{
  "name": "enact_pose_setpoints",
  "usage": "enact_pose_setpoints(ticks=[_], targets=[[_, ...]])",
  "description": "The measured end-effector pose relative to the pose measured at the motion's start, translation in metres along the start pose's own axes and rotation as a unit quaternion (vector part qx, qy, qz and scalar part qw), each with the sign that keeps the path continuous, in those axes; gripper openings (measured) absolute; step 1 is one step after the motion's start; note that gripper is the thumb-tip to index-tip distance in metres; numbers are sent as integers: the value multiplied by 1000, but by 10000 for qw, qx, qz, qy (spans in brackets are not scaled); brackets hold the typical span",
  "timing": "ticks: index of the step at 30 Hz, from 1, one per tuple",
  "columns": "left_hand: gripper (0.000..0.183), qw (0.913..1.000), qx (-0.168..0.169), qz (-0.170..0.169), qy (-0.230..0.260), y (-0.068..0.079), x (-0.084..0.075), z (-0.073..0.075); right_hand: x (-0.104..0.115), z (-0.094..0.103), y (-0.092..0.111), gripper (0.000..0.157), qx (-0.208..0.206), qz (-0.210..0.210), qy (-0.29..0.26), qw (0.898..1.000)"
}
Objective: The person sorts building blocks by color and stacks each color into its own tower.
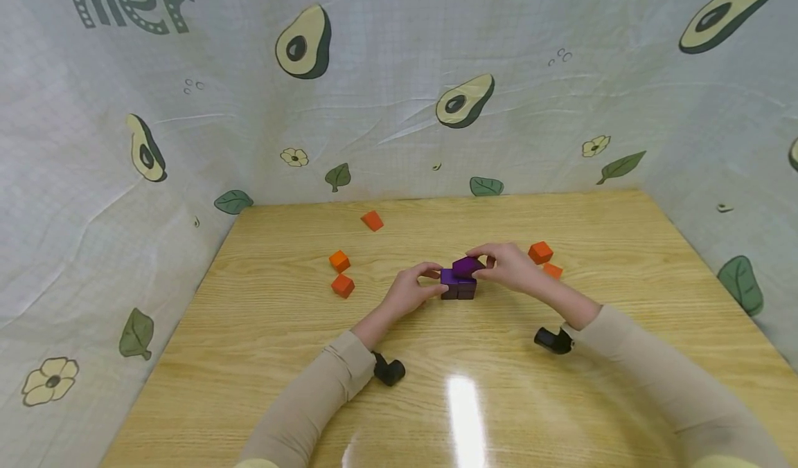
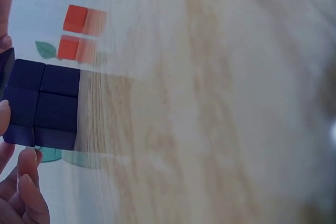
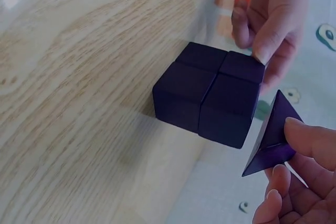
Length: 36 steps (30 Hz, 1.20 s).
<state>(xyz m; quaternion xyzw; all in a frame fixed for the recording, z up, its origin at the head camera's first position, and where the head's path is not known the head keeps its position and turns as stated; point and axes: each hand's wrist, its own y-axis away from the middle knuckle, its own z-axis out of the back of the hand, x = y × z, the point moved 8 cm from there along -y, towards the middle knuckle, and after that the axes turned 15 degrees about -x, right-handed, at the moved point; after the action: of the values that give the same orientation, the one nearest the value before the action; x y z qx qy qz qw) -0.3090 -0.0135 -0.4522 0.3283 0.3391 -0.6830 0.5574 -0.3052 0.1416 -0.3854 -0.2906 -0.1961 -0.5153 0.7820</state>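
Several dark purple cubes (image 1: 449,287) stand together as a small two-by-two block on the wooden table, their seams plain in the right wrist view. My left hand (image 1: 405,291) holds the block's left side, its thumb on the front face and its fingers at the back. Thumb and fingers of my right hand (image 1: 508,267) pinch a purple wedge-shaped block (image 3: 275,135). That wedge is tilted close over the top of the cubes; a gap shows between them in the right wrist view.
To the left lie an orange cube (image 1: 339,261), a red-orange cube (image 1: 343,286) and a red-orange wedge (image 1: 373,220) farther back. Two more red-orange blocks (image 1: 540,252) lie beyond my right hand. A patterned cloth (image 1: 386,108) surrounds the table (image 1: 299,336). Black cameras (image 1: 389,371) hang at both wrists.
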Motion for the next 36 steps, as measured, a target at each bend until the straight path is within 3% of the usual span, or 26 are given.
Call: enact_pose_setpoints(ticks=[13,36], targets=[[40,9996,48,79,248,1,4,-2,13,-17,-2,37,86,467,145,9988],[40,9994,30,134,312,0,3,-1,19,-20,-2,37,198,445,380,9981]])
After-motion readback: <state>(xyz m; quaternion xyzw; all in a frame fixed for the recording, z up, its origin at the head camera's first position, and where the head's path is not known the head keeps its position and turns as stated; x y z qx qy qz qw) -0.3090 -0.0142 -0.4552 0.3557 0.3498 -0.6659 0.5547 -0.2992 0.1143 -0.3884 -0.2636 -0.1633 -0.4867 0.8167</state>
